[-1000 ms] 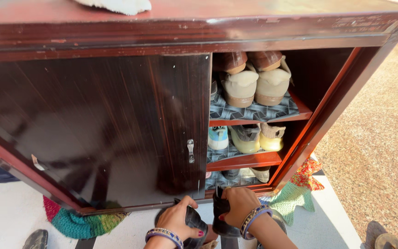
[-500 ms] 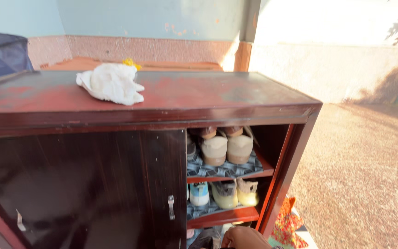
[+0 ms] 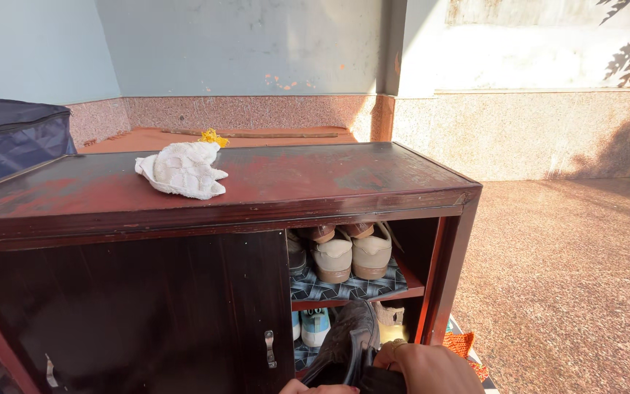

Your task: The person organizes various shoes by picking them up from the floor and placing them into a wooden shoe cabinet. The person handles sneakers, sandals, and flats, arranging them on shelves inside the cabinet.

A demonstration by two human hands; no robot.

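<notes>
The right hand [image 3: 432, 368] is wrapped around a pair of dark shoes [image 3: 350, 343], lifted up in front of the open side of the wooden shoe cabinet [image 3: 205, 292]. Only a bit of the left hand [image 3: 319, 388] peeks in at the bottom edge, touching the shoes, so I cannot tell its grip. Beige sneakers [image 3: 351, 255] sit in a neat row on the upper shelf [image 3: 344, 290], and a white rag [image 3: 182, 169] lies on top of the cabinet

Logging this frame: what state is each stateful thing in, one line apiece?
Cabinet door: slid shut over the left side; right side open.
White cloth: crumpled, lying on the cabinet top.
Beige shoes: paired on the upper shelf, heels outward.
Dark shoe: off the shelf, held in front of the lower shelf.
Right hand: gripping the dark shoe.
Left hand: barely in view; grip unclear.
</notes>
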